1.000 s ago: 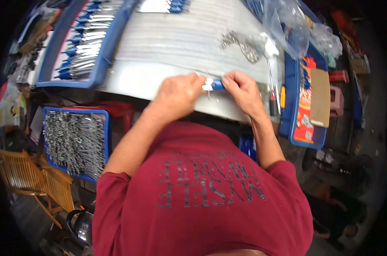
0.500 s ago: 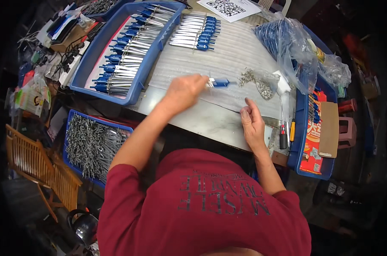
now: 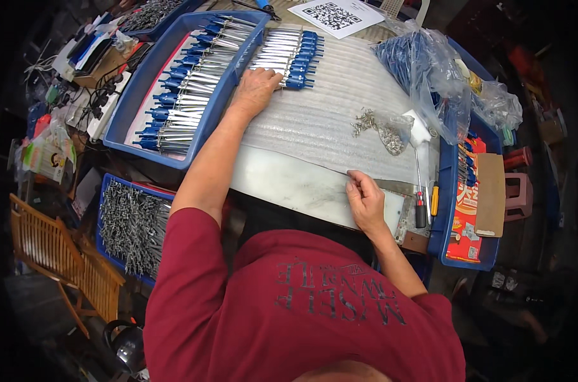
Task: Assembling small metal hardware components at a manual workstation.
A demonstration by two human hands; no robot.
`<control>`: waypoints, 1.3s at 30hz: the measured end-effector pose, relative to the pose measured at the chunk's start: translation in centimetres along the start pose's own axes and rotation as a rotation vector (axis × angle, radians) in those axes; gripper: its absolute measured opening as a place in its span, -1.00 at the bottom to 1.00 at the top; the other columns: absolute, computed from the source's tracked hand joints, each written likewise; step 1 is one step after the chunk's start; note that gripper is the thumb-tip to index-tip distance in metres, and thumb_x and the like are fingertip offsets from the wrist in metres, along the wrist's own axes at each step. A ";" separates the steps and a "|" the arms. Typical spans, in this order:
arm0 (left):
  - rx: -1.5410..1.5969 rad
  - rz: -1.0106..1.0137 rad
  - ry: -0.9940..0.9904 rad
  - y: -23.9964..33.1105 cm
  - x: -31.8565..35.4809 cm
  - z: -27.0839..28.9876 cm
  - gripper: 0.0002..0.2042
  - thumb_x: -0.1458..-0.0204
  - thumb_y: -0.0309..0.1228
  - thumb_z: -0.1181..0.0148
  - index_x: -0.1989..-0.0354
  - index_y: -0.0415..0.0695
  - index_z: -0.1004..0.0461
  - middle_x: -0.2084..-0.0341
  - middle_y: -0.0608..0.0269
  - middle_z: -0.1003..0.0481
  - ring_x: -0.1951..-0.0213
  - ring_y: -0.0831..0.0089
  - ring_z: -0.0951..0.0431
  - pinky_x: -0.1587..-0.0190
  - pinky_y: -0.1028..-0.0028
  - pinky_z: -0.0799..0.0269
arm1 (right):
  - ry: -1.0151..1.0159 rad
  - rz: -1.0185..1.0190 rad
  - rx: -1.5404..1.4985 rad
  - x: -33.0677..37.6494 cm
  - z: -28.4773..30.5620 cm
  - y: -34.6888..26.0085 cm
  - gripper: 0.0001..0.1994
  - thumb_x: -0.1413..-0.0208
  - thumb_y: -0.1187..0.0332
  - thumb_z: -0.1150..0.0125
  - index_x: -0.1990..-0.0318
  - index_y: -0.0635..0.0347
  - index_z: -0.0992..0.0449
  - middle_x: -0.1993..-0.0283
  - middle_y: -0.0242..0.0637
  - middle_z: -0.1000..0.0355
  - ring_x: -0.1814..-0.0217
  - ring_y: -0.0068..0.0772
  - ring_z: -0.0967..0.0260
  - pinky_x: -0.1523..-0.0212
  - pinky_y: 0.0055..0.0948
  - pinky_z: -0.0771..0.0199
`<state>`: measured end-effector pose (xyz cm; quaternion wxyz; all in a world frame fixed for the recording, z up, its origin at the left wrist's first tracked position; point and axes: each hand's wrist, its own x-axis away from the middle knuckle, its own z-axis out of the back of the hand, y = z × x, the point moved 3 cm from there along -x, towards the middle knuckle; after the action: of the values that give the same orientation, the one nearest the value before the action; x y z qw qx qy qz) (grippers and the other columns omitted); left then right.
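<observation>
At the near end of a row on the foam sheet, my left hand [image 3: 257,90] is closed on a slim silver metal piece with a blue plastic end [image 3: 296,83]. Its fingers partly cover the silver part. More of the same pieces [image 3: 289,48] lie side by side beyond it, blue ends to the right. My right hand [image 3: 365,202] rests by the table's front edge, fingers loosely bent and apart, with nothing visible in it. Beyond that hand lies a heap of small metal parts [image 3: 365,122], beside a clear bag of more such parts [image 3: 392,138].
Left stands a blue tray [image 3: 203,130] filled with similar pieces; below it, a blue bin of metal parts [image 3: 133,223]. Right are a clear bag of blue parts [image 3: 407,60], screwdrivers [image 3: 420,213] and another blue tray [image 3: 450,245]. A printed sheet [image 3: 333,16] lies at the back.
My left hand has moved away and to the left, carrying the blue-ended piece from mid-table to the row's near end. My right hand has shifted slightly left and nearer me.
</observation>
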<state>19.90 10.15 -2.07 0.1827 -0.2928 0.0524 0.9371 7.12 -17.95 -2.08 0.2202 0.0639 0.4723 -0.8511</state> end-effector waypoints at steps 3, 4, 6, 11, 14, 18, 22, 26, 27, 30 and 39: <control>-0.055 0.041 -0.044 0.0 0.0 -0.4 -0.86 0.17 -0.42 -0.03 0.37 -0.07 -0.35 0.42 0.33 -0.39 0.32 0.38 -0.36 0.30 0.39 -0.19 | -0.003 -0.002 0.008 0.1 0.1 0.0 -0.79 0.06 0.45 -0.04 0.23 0.33 -0.37 0.46 -0.24 -0.33 0.48 -0.52 -0.26 0.43 -0.59 -0.28; -0.068 0.056 -0.069 0.0 0.3 -0.4 -0.84 0.15 -0.42 -0.01 0.33 -0.06 -0.35 0.37 0.35 -0.38 0.29 0.38 -0.35 0.28 0.38 -0.18 | -0.009 -0.005 0.009 0.1 0.0 0.0 -0.79 0.06 0.46 -0.04 0.23 0.33 -0.37 0.45 -0.25 -0.33 0.48 -0.52 -0.26 0.43 -0.59 -0.28; -0.082 0.074 -0.094 0.0 0.4 -0.6 -0.82 0.14 -0.42 0.00 0.30 -0.05 -0.35 0.33 0.36 -0.38 0.27 0.39 -0.33 0.26 0.38 -0.17 | -0.007 -0.019 -0.009 0.0 0.0 0.1 -0.79 0.07 0.46 -0.04 0.24 0.33 -0.37 0.45 -0.25 -0.34 0.48 -0.53 -0.26 0.42 -0.59 -0.28; -0.146 0.114 -0.106 0.5 0.3 -0.4 -0.79 0.14 -0.49 0.11 0.29 -0.02 -0.36 0.32 0.38 -0.34 0.20 0.40 -0.30 0.18 0.25 -0.14 | -0.009 -0.026 -0.024 0.2 0.0 0.0 -0.79 0.07 0.47 -0.04 0.24 0.33 -0.37 0.45 -0.26 -0.34 0.48 -0.55 -0.26 0.42 -0.60 -0.28; -0.170 0.090 -0.196 0.7 0.2 0.0 -0.74 0.12 -0.47 0.08 0.20 0.00 -0.34 0.24 0.38 -0.34 0.18 0.40 -0.29 0.20 0.32 -0.15 | -0.005 -0.019 -0.019 0.2 0.0 0.0 -0.79 0.08 0.47 -0.04 0.24 0.33 -0.37 0.44 -0.26 -0.34 0.48 -0.55 -0.26 0.42 -0.60 -0.28; -0.160 0.113 -0.212 1.0 0.2 0.3 -0.72 0.13 -0.51 0.10 0.19 0.01 -0.33 0.23 0.38 -0.34 0.17 0.40 -0.28 0.20 0.30 -0.14 | 0.017 0.007 -0.023 0.0 0.0 -0.2 -0.80 0.10 0.48 -0.03 0.26 0.34 -0.37 0.46 -0.14 -0.33 0.50 -0.33 -0.29 0.46 -0.48 -0.29; -0.151 0.140 -0.169 1.3 0.5 0.9 -0.75 0.15 -0.50 0.10 0.24 -0.02 -0.35 0.24 0.36 -0.34 0.16 0.39 -0.28 0.20 0.30 -0.15 | 0.006 -0.007 -0.022 0.0 -0.2 -0.3 -0.80 0.11 0.48 -0.03 0.26 0.33 -0.37 0.46 -0.15 -0.33 0.49 -0.33 -0.29 0.45 -0.49 -0.29; -0.069 0.189 0.035 2.8 1.6 2.4 -0.86 0.16 -0.48 0.08 0.39 -0.10 -0.38 0.33 0.31 -0.37 0.21 0.38 -0.32 0.24 0.34 -0.17 | -0.045 -0.022 -0.037 0.2 -0.5 0.0 -0.78 0.06 0.47 -0.03 0.23 0.34 -0.37 0.44 -0.31 -0.32 0.45 -0.59 -0.22 0.40 -0.64 -0.25; 0.023 0.133 0.118 3.6 2.0 3.4 -0.93 0.21 -0.45 0.01 0.51 -0.12 -0.37 0.46 0.29 -0.37 0.32 0.33 -0.34 0.33 0.30 -0.21 | -0.023 -0.030 -0.027 0.3 -0.3 0.3 -0.79 0.06 0.47 -0.03 0.23 0.34 -0.37 0.44 -0.33 -0.32 0.44 -0.61 -0.21 0.39 -0.65 -0.24; 0.234 0.216 0.115 5.7 3.6 6.7 -0.92 0.21 -0.50 -0.06 0.48 -0.17 -0.35 0.46 0.21 -0.37 0.31 0.27 -0.35 0.30 0.37 -0.24 | -0.040 -0.038 -0.046 0.4 -0.3 0.6 -0.79 0.05 0.47 -0.03 0.23 0.34 -0.38 0.42 -0.36 -0.32 0.42 -0.63 -0.19 0.36 -0.66 -0.22; -0.075 0.483 0.053 -4.3 9.7 16.4 -0.88 0.18 -0.46 -0.08 0.43 -0.19 -0.38 0.45 0.10 -0.40 0.32 0.16 -0.38 0.28 0.34 -0.29 | -0.023 0.050 0.027 0.3 -0.2 -0.1 -0.83 0.08 0.48 -0.03 0.29 0.33 -0.39 0.44 -0.18 -0.33 0.43 -0.38 -0.28 0.37 -0.51 -0.28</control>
<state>5.43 20.55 5.96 -0.0592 -0.3030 0.0910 0.9468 6.83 -17.80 -2.20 0.2462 0.0687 0.4565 -0.8522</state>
